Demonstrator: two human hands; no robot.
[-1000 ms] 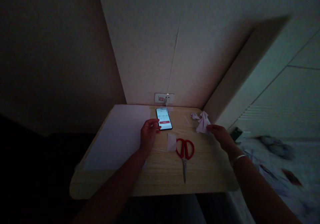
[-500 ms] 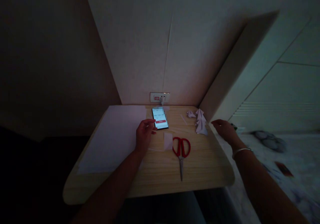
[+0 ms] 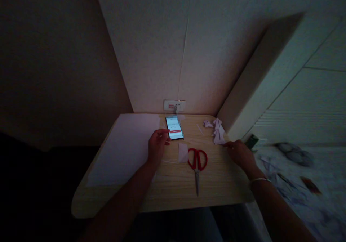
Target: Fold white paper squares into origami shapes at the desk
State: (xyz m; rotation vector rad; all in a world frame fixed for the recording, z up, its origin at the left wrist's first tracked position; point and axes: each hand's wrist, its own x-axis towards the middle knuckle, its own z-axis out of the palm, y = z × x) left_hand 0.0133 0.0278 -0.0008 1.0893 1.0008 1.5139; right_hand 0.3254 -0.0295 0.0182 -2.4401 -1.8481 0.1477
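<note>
A lit phone [image 3: 174, 128] lies at the back of a small wooden table [image 3: 173, 184]. My left hand [image 3: 156, 147] rests beside it with curled fingers, a fingertip touching the phone's lower left edge. My right hand [image 3: 238, 152] lies at the table's right edge, fingers loosely curled, just below a folded white paper shape [image 3: 218, 134]. Red-handled scissors [image 3: 197, 162] lie between my hands, next to a small paper piece [image 3: 183, 152].
A large white sheet [image 3: 127, 148] covers the table's left part. A wall socket [image 3: 174, 105] sits behind the phone. Crumpled paper [image 3: 207, 123] lies near the back right corner. A bed with scattered items [image 3: 292, 170] is to the right. The room is dim.
My right hand drifted off past the table's right edge, then came back down to the table just below the folded paper. My left hand stays at the phone.
</note>
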